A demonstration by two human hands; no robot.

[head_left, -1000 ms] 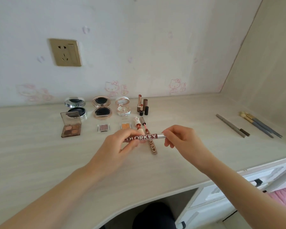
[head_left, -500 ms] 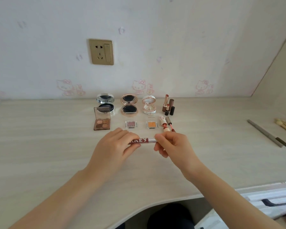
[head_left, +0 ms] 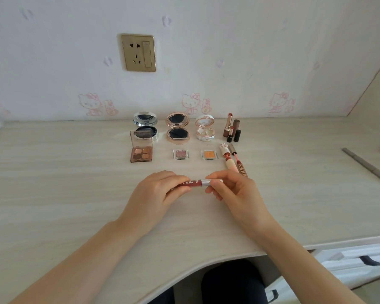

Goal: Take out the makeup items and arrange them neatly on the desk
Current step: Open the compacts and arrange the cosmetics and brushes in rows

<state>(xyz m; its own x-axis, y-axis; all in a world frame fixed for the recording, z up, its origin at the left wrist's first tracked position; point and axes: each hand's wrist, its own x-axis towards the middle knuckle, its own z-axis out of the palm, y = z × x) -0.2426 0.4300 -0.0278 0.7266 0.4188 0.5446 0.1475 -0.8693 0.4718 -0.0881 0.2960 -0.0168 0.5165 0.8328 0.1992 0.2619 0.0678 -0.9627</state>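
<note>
The left hand [head_left: 156, 194] gripped the gloss [head_left: 194, 182] by its red body; the right hand [head_left: 233, 191] pinched its cap [head_left: 207, 182], low over the desk [head_left: 53, 183]. Best, I judged, was pulling the cap straight off, then laying both at one o'clock beside the opened glosses [head_left: 241, 170].

A pale wall [head_left: 228, 40] with a faint pink print of cartoon cat motifs [head_left: 192, 103] along its lower part runs across the far side. A gold-coloured socket [head_left: 138, 53] sits on it, left of centre. A light wood-grain desk [head_left: 64, 183] meets the wall, its near edge curving inward. A beige side panel [head_left: 377, 91] closes the right. A white drawer [head_left: 349, 260] with a dark handle [head_left: 373, 261] shows at near right. The light is soft and even.
</note>
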